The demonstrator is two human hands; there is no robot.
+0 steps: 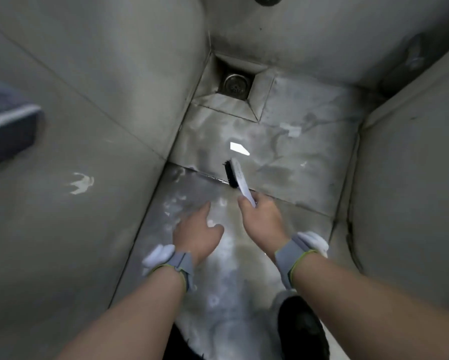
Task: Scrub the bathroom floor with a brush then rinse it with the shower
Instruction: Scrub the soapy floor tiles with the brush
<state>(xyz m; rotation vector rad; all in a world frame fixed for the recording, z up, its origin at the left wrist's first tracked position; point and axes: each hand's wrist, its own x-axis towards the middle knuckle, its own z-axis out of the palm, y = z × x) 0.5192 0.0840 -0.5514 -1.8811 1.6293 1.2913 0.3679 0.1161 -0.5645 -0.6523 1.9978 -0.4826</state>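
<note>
Forearms, two, bare, entering from the lower edge; each wrist carries a grey strap with a white pad.

Item 1: right hand [263,216]. Grip closed round the white handle of the brush [237,178], taken at the handle's near end; knuckles up, arm reaching forward and down.

Item 2: brush. White plastic back, black bristles. Head rests on or just above the dark grout seam of the floor [296,157], bristles turned toward the left (contact cannot be confirmed through the blur). Judged light and rigid in the back, springy in the bristles; handle likely slick when wet, so a full wrap of the fingers near the end, as here, suits it better than a pinch.

Item 3: left hand [198,236]. Holds nothing; fingers loosely extended, palm down, hovering over or near the wet tile just beside the right hand. Touch uncertain.

Item 4: floor. Grey tile, wet, with pale soapy smears on the near tile. Judged slippery underfoot.

Item 5: drain [235,84]. Round metal grate in the far corner, well apart from the brush.

Item 6: dark shoe [303,331], lower right.
</note>
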